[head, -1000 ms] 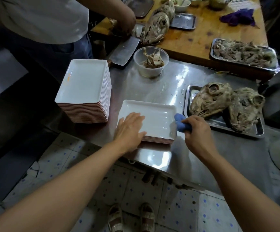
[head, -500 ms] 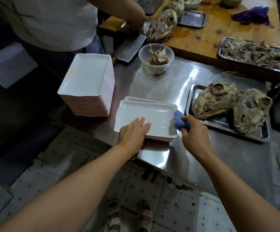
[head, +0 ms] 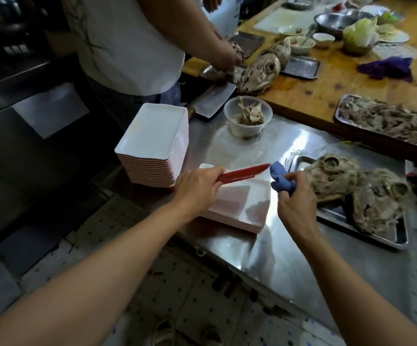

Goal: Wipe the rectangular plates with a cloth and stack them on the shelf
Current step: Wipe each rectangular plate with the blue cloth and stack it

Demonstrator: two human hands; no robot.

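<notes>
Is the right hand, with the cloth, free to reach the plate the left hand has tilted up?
Probably yes. The right hand grips the blue cloth just beside the red edge of the tilted plate held by the left hand, and nothing lies between them.

We counted two stacks of rectangular plates, one tall [head: 152, 146] and one low [head: 237, 208]; one lifted plate [head: 242, 174]; one blue cloth [head: 281, 179]; three animal heads [head: 332, 176] [head: 379, 206] [head: 259, 71]; one cleaver [head: 212, 102]; one plastic bowl [head: 247, 116].
</notes>
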